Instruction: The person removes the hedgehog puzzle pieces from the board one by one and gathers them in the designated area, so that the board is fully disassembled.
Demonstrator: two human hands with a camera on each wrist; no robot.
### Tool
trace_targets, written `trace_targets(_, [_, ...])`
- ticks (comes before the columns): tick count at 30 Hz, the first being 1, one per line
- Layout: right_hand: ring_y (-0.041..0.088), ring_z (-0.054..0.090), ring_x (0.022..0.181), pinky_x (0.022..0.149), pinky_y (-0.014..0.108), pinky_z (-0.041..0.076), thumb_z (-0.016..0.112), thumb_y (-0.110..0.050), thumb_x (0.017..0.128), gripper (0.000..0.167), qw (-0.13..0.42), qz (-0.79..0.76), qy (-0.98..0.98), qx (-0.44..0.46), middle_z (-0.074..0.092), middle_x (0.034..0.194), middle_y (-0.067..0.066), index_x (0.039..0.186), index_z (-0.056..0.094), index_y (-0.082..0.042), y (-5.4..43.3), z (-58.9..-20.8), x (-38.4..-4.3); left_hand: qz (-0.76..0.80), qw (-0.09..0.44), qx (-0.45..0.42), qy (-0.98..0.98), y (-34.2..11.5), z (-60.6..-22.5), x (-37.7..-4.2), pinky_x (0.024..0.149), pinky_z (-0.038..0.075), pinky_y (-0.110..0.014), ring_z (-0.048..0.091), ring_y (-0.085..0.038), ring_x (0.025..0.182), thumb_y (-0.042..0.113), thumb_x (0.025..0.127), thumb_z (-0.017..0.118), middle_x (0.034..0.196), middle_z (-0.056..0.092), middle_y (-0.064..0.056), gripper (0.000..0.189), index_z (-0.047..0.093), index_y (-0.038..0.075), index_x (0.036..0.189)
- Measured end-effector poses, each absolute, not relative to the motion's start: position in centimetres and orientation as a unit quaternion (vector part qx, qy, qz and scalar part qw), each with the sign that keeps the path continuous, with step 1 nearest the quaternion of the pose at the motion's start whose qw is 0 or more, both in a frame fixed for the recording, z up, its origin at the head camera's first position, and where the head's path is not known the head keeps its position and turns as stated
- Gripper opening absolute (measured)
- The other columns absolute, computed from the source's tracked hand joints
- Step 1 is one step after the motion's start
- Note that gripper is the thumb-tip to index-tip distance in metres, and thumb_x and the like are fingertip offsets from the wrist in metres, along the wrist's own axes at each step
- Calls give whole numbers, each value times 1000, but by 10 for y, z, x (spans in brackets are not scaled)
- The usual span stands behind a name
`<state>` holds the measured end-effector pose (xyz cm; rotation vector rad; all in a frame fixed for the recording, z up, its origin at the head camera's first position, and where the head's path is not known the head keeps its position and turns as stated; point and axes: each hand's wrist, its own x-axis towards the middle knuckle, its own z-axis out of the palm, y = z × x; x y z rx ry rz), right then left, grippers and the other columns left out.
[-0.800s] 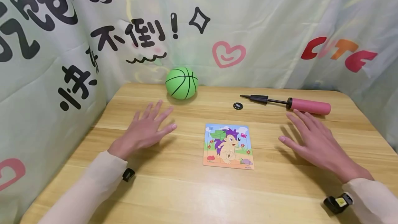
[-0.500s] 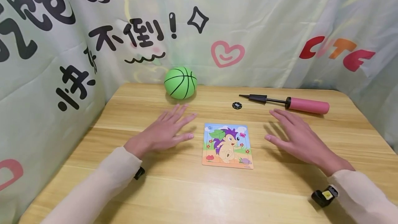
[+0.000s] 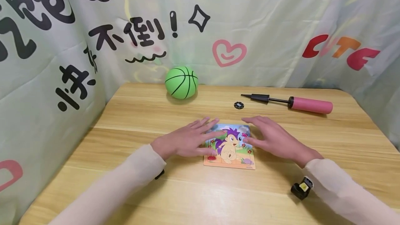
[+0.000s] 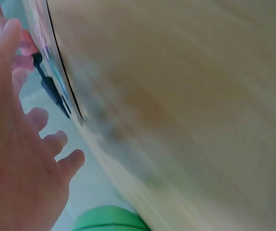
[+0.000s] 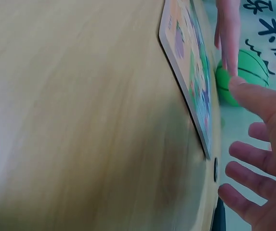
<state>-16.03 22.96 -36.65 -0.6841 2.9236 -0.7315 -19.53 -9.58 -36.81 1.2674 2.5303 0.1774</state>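
Observation:
A square jigsaw puzzle (image 3: 231, 150) with a purple-haired hedgehog picture lies flat on the wooden table (image 3: 200, 197). My left hand (image 3: 190, 138) is over its left side, fingers spread, hiding part of the picture in the head view. From the right, my right hand (image 3: 275, 140) reaches to the puzzle's right edge, thumb overlapping the picture there. Neither hand holds anything. In the left wrist view the fingers of the left hand (image 4: 22, 139) are loosely bent beside the board. The right wrist view shows the puzzle (image 5: 190, 72) edge-on, with the right hand (image 5: 268, 154) above the table.
A green ball (image 3: 181, 82) with black lines sits at the back left. Behind the puzzle lies a black round chip (image 3: 239, 105). A pink-handled hand pump (image 3: 309, 105) rests at the back right. A printed curtain (image 3: 265, 27) encloses the table's back and left.
Both hands have moved inward from either side, the left to the right and the right to the left, and now overlap the puzzle. The ball, chip and pump stay put.

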Motion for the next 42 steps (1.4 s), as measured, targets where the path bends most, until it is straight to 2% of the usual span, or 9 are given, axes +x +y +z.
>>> trace_targets(12, [41, 60, 135, 114, 69, 50, 83, -42, 98, 70, 53, -219, 945, -235, 65, 146, 15, 155, 59, -9, 212, -373, -168, 18, 185, 458, 869, -72, -373, -189, 140, 8, -49, -7, -31, 172, 75, 107, 44, 186, -4, 3, 76, 18, 49, 173])
trace_targets(19, [38, 62, 132, 113, 64, 52, 84, -41, 97, 68, 78, -207, 947, -234, 65, 146, 18, 150, 62, -4, 207, -369, -176, -1, 199, 450, 871, -71, -372, -189, 140, 6, -47, -9, -30, 172, 74, 108, 43, 186, -7, 4, 75, 16, 49, 173])
trace_targets(26, [32, 68, 119, 105, 57, 59, 87, -30, 96, 63, 87, -190, 943, -260, 68, 137, 19, 146, 65, 2, 204, -359, -180, -12, 197, 447, 872, -66, -368, -189, 140, 11, -48, -3, -32, 173, 73, 107, 47, 186, -2, 0, 76, 20, 47, 174])
trace_targets(42, [40, 63, 126, 108, 60, 56, 90, -27, 93, 64, 119, -196, 937, -265, 66, 136, 23, 141, 62, 6, 200, -356, -194, -42, 219, 435, 872, -60, -361, -190, 140, 9, -48, -5, -31, 172, 74, 106, 47, 186, -5, 1, 77, 14, 52, 172])
